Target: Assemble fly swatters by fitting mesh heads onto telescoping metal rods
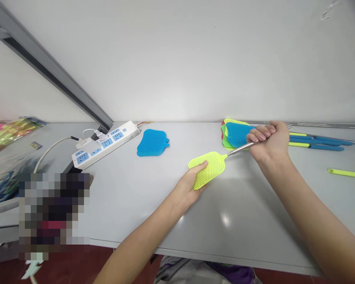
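Note:
Between my hands is a fly swatter with a yellow-green perforated head [214,167] and a thin metal rod [239,149]. My left hand [195,177] pinches the head, thumb on top and fingers beneath. Wrapped round the rod, my right hand [270,142] is closed near its far end. Behind that hand lies a pile of swatters with blue heads [238,134], green and red ones showing underneath. Their blue handles [325,148] stretch to the right. A small stack of loose blue swatter heads [152,142] rests left of centre.
A white power strip [106,145] with plugs and a cable lies at the left. Metal rods [328,125] run along the wall. A yellow-green handle tube [347,173] sits at the right. Packaged goods [14,134] and a grey metal post [56,67] stand left.

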Demonstrator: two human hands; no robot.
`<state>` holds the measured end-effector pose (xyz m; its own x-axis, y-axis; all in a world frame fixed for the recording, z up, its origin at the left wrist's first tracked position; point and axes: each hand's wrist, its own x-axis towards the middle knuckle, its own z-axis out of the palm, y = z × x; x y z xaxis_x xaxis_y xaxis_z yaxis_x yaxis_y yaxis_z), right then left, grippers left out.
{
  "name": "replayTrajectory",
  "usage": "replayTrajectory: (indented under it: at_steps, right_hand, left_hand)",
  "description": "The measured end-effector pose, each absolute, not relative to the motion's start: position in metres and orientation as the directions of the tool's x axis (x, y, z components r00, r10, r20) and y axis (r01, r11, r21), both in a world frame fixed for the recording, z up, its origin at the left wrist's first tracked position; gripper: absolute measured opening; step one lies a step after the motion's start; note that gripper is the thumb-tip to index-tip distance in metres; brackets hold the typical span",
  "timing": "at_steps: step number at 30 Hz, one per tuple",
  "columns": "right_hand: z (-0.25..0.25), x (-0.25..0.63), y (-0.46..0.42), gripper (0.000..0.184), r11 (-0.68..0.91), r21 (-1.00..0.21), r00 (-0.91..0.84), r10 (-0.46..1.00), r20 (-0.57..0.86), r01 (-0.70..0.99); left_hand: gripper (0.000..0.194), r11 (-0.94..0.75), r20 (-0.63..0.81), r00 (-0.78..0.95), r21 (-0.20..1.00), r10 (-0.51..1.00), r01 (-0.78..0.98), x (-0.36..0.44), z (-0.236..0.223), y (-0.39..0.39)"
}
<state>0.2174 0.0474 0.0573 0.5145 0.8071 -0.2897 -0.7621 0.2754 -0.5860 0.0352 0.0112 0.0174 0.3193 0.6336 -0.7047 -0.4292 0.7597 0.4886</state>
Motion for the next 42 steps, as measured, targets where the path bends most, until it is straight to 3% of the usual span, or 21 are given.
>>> replayTrajectory:
  at_steps: [42]
  right_hand:
    - [0.0525, 0.2188, 0.0504, 0.032, 0.247, -0.576, 0.497, 0.804, -0.327, -0.779]
  left_hand:
    - [0.023, 0.751, -0.692, 0.322, 0.501, 0.646, -0.43, 0.034, 0.019, 0.0101]
